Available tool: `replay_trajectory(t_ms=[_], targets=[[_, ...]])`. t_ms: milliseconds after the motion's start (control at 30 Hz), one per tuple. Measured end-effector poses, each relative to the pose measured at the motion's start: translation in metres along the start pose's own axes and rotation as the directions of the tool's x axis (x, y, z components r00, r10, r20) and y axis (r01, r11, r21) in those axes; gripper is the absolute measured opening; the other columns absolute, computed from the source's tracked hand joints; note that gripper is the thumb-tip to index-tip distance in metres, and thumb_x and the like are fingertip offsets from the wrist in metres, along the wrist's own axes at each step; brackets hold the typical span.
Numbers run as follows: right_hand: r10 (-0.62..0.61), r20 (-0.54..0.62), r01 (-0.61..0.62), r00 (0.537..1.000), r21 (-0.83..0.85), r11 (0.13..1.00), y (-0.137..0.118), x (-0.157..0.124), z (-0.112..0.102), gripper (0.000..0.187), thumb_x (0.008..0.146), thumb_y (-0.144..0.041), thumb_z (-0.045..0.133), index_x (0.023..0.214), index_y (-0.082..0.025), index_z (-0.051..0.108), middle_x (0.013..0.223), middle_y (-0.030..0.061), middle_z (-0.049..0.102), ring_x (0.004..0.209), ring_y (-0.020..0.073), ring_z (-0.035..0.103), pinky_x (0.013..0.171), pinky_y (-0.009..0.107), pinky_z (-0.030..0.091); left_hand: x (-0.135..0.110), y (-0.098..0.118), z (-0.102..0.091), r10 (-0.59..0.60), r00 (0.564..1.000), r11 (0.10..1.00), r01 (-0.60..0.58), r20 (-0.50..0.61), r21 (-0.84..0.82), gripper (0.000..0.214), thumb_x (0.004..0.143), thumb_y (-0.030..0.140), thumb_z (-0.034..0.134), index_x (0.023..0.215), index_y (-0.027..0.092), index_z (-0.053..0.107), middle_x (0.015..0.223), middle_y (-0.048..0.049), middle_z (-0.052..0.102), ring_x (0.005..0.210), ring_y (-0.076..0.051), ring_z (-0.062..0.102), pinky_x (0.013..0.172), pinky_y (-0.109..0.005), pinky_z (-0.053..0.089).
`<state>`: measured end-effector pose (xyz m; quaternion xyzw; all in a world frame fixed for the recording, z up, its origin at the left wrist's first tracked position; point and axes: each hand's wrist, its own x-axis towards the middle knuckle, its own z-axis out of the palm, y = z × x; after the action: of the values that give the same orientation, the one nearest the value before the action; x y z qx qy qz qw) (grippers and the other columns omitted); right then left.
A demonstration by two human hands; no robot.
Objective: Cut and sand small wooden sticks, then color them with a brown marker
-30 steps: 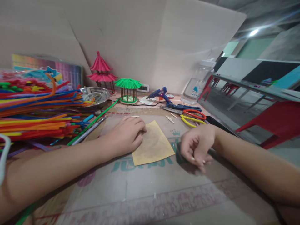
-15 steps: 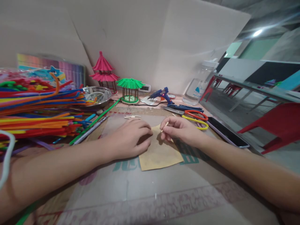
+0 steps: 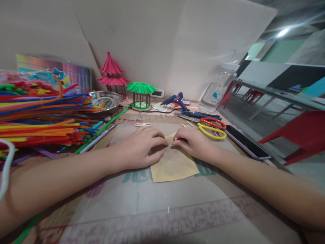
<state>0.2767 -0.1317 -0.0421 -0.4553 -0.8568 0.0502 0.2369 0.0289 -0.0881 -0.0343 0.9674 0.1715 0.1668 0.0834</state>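
Pressed down near the top of a tan sheet [image 3: 174, 166] that looks like sandpaper, my right hand [image 3: 193, 140] pinches a short wooden stick [image 3: 175, 139]. Most of the stick is hidden by the fingers; only a pale tip shows. My left hand [image 3: 144, 145] lies on the sheet's left edge, fingers curved and apart from the thumb, with nothing seen in it. Beyond the left hand are a few thin pale sticks [image 3: 143, 125]. Other short stick pieces [image 3: 190, 124] lie behind my right hand.
Scissors [image 3: 203, 123], pliers-like blue handles [image 3: 208, 116] and a phone [image 3: 246, 142] lie to the right. Behind stand a blue glue gun [image 3: 175, 100], a green-roofed model [image 3: 141, 96], a pink-roofed one [image 3: 111, 74] and a water bottle [image 3: 215, 89]. Pipe cleaners [image 3: 40, 108] pile up left, beside a metal bowl [image 3: 114, 101].
My right hand has turned over and lowered the stick from above the sheet down to it. The left hand has barely shifted. Stick pieces behind the right hand now show.
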Motion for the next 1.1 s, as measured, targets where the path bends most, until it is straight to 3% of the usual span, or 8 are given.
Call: replay_trajectory(t_ms=[100, 267, 400, 533, 600, 733, 900, 1100], targets=[[-0.018, -0.018, 0.017, 1.000, -0.063, 0.998, -0.0001, -0.0001, -0.0006, 0.020, 0.096, -0.029, 0.061, 0.081, -0.018, 0.066, 0.078, 0.0055, 0.067, 0.076, 0.0191, 0.059, 0.069, 0.030, 0.040, 0.0000, 0.0000, -0.0004, -0.006, 1.000, 1.000, 0.006, 0.008, -0.007, 0.029, 0.091, 0.031, 0.056, 0.116, 0.023, 0.070, 0.120, -0.0087, 0.065, 0.113, -0.028, 0.059, 0.102, -0.047, 0.044], [-0.049, 0.048, 0.043, 0.998, 0.116, 0.992, -0.0048, 0.0016, 0.0008, 0.019, 0.096, -0.027, 0.061, 0.081, -0.019, 0.068, 0.078, 0.0040, 0.070, 0.075, 0.0169, 0.062, 0.069, 0.027, 0.043, 0.0002, 0.0001, -0.0011, 0.007, 1.000, 1.000, -0.007, 0.006, -0.005, 0.028, 0.090, 0.027, 0.056, 0.113, 0.022, 0.071, 0.118, -0.0088, 0.065, 0.111, -0.027, 0.060, 0.101, -0.045, 0.045], [0.044, -0.031, -0.042, 0.999, 0.055, 0.998, -0.0036, 0.0031, 0.0004, 0.017, 0.094, -0.024, 0.063, 0.080, -0.018, 0.070, 0.076, 0.0043, 0.071, 0.074, 0.0173, 0.062, 0.069, 0.028, 0.043, 0.0004, -0.0003, -0.0003, 0.001, 1.000, 1.000, -0.001, 0.001, 0.005, 0.029, 0.090, 0.029, 0.056, 0.114, 0.023, 0.071, 0.119, -0.0089, 0.065, 0.112, -0.027, 0.060, 0.102, -0.046, 0.044], [0.003, 0.079, -0.021, 0.997, 0.229, 0.973, -0.0089, 0.0006, -0.0006, 0.019, 0.095, -0.026, 0.062, 0.081, -0.019, 0.071, 0.077, 0.0030, 0.073, 0.071, 0.0152, 0.064, 0.067, 0.026, 0.045, 0.0004, -0.0001, 0.0002, 0.007, 1.000, 1.000, -0.007, 0.002, -0.007, 0.028, 0.090, 0.027, 0.056, 0.113, 0.021, 0.071, 0.117, -0.0092, 0.065, 0.111, -0.027, 0.060, 0.101, -0.045, 0.045], [-0.039, 0.083, 0.022, 0.996, 0.204, 0.979, -0.0087, 0.0009, -0.0003, 0.018, 0.095, -0.026, 0.062, 0.081, -0.019, 0.072, 0.077, 0.0036, 0.073, 0.072, 0.0156, 0.064, 0.068, 0.026, 0.044, 0.0003, -0.0001, 0.0002, 0.009, 1.000, 1.000, -0.009, 0.002, 0.000, 0.027, 0.090, 0.026, 0.056, 0.112, 0.021, 0.071, 0.117, -0.0094, 0.065, 0.111, -0.027, 0.060, 0.100, -0.045, 0.045], [0.042, -0.022, -0.040, 0.999, 0.060, 0.997, -0.0015, 0.0030, 0.0013, 0.018, 0.094, -0.025, 0.063, 0.080, -0.018, 0.072, 0.077, 0.0050, 0.072, 0.074, 0.0174, 0.063, 0.069, 0.028, 0.043, 0.0005, -0.0004, 0.0004, -0.009, 1.000, 1.000, 0.009, 0.004, 0.014, 0.029, 0.092, 0.031, 0.056, 0.115, 0.022, 0.071, 0.118, -0.0094, 0.065, 0.111, -0.029, 0.060, 0.099, -0.047, 0.045], [0.020, 0.037, -0.026, 0.999, 0.168, 0.985, -0.0037, 0.0016, 0.0013, 0.021, 0.095, -0.026, 0.061, 0.077, -0.019, 0.069, 0.075, 0.0029, 0.071, 0.070, 0.0152, 0.062, 0.066, 0.025, 0.043, 0.0005, -0.0007, 0.0008, 0.000, 1.000, 1.000, 0.000, -0.005, 0.008, 0.027, 0.091, 0.029, 0.055, 0.112, 0.021, 0.071, 0.117, -0.0089, 0.065, 0.109, -0.027, 0.060, 0.099, -0.046, 0.045], [0.067, 0.019, -0.069, 0.998, 0.109, 0.992, -0.0048, 0.0015, -0.0030, 0.022, 0.094, -0.028, 0.060, 0.076, -0.018, 0.068, 0.073, 0.0041, 0.070, 0.069, 0.0170, 0.061, 0.066, 0.028, 0.043, -0.0007, -0.0015, 0.0005, 0.003, 1.000, 1.000, -0.003, -0.001, 0.008, 0.027, 0.091, 0.027, 0.056, 0.113, 0.022, 0.070, 0.118, -0.0087, 0.064, 0.111, -0.028, 0.059, 0.101, -0.046, 0.043]])
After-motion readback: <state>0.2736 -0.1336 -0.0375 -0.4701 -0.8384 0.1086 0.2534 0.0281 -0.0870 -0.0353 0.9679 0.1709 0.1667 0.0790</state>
